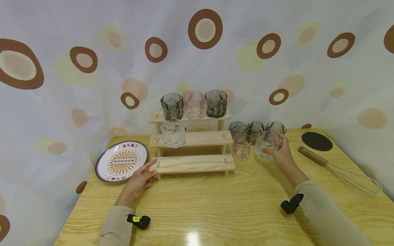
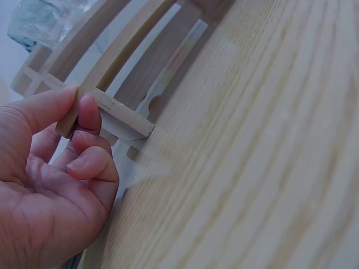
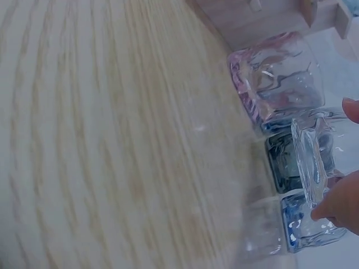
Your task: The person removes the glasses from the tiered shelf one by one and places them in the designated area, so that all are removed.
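Red Chinese characters [image 1: 130, 146] reading "該吃飯了" stand along the upper rim of a round plate [image 1: 122, 162] at the left of the tabletop [image 1: 191, 201], while a second line of red characters [image 1: 115, 178] along the lower rim is too small to read with certainty. Across the plate's orange sunburst [image 1: 122, 168] center runs a band [image 1: 123, 161] bearing a row of small ring-like signs, their detail too fine to make out. A yellow label [image 1: 136, 219] with tiny dark marks, illegible at this size, sits on the black device [image 1: 144, 222] worn at the person's left wrist.
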`<state>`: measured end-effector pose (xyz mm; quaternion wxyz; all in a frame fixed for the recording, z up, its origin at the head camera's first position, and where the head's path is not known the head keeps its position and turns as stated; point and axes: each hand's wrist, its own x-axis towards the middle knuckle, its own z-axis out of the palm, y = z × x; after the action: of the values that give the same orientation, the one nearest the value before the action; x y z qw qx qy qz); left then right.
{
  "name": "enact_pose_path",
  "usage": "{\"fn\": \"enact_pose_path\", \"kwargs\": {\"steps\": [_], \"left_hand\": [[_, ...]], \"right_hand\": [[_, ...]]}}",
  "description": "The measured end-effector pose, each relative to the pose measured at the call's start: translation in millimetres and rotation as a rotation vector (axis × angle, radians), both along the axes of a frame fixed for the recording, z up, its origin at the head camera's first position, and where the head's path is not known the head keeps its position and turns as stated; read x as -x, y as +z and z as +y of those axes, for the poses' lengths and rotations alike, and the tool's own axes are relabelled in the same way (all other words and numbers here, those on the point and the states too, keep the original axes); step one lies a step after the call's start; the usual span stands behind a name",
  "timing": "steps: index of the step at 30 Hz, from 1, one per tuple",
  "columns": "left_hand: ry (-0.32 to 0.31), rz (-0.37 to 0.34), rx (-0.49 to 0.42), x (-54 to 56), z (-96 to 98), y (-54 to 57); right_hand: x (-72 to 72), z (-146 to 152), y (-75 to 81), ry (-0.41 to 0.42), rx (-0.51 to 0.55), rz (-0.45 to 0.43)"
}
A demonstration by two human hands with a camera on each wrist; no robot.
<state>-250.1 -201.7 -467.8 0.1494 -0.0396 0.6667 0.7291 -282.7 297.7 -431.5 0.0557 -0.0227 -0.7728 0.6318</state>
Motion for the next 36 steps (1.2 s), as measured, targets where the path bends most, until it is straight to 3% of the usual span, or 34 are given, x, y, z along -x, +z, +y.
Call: {"fn": "enact_pose_path", "kwargs": {"steps": [16, 27, 36], "left_hand": [[0.005, 0.003, -0.015, 1.5, -1.3, -1.1], [0.013, -0.016, -0.005, 0.5, 0.3, -1.0], [0.009, -0.018, 0.013, 0.8, -0.7, -0.1]], "right_hand": [[18.7, -2.5, -19.2, 0.008, 0.031, -0.062], [21.9, -3.1, -27.5, -0.031, 0.011, -0.084], [28.3, -4.5, -31.3, -0.010, 0.034, -0.075]]}}
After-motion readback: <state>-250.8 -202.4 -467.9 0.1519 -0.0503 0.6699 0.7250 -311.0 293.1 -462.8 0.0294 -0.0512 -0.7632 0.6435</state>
